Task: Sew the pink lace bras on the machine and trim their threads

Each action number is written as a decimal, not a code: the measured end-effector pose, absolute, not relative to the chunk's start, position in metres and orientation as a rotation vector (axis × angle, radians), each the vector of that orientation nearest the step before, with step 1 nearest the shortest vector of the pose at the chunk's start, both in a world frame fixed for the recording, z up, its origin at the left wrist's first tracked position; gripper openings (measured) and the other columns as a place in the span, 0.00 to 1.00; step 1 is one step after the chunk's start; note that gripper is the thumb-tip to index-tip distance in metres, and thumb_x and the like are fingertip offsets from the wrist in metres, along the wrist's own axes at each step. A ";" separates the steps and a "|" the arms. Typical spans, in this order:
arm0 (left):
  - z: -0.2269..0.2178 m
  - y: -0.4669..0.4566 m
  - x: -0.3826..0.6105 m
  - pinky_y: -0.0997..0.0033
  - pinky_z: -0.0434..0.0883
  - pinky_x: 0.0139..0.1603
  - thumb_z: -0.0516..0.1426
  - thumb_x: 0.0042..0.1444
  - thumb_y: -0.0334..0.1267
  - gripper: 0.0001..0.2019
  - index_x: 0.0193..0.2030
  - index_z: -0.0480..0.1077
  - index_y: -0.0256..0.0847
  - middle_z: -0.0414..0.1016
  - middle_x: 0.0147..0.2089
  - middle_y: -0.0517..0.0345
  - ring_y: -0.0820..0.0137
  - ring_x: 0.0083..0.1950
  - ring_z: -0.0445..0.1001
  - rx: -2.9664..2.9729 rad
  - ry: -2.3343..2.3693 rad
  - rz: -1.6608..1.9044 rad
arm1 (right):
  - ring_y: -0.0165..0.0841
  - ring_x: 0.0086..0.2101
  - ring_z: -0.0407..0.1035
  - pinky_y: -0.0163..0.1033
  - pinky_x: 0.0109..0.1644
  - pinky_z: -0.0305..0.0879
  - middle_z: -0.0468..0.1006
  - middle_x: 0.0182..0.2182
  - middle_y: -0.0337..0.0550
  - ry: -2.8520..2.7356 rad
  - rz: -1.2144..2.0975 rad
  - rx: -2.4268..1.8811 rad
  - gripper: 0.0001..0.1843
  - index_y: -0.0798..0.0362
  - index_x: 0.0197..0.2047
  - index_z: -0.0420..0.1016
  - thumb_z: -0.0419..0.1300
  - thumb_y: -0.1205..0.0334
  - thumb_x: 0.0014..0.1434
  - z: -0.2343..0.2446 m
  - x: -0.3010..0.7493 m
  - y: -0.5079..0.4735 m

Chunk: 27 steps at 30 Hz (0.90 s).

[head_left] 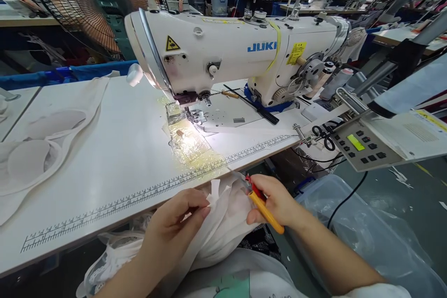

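L hand pinches the edge of a soft white fabric garment over the person's lap, just below the white tabletop; R hand is wrapped round red-and-yellow-handled metal cutters, blades near the cloth. Narrow white strip end sticks up there, so I'd judge this pc. unfinished. White moulded-cup bra lies on tabletop, far L; can't tell if it's done.
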State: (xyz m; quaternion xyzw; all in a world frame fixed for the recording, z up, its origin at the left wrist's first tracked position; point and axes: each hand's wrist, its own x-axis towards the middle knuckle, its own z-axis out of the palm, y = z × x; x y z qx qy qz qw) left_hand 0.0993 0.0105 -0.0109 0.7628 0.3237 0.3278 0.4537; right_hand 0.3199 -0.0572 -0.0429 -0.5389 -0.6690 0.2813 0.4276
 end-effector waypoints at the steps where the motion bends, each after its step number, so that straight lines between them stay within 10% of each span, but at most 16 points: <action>1: -0.011 0.008 0.097 0.76 0.71 0.34 0.56 0.51 0.27 0.09 0.32 0.72 0.46 0.76 0.32 0.61 0.71 0.35 0.74 1.965 0.749 0.839 | 0.28 0.22 0.53 0.34 0.24 0.52 0.60 0.21 0.34 -1.608 0.680 -1.317 0.30 0.51 0.25 0.58 0.59 0.31 0.46 -0.038 0.320 -0.057; 6: -0.008 -0.010 0.094 0.77 0.73 0.31 0.56 0.52 0.29 0.08 0.36 0.71 0.48 0.77 0.34 0.61 0.70 0.36 0.76 2.001 0.902 0.871 | 0.35 0.36 0.68 0.38 0.40 0.64 0.74 0.39 0.44 -1.542 0.872 -1.118 0.19 0.51 0.43 0.68 0.66 0.52 0.51 -0.008 0.305 -0.050; 27: -0.017 -0.013 0.101 0.77 0.71 0.27 0.53 0.55 0.37 0.03 0.36 0.67 0.44 0.76 0.31 0.61 0.72 0.29 0.75 2.110 0.930 0.768 | 0.28 0.25 0.57 0.33 0.29 0.59 0.63 0.25 0.35 -1.484 0.967 -1.181 0.10 0.50 0.30 0.59 0.60 0.62 0.50 -0.018 0.276 -0.051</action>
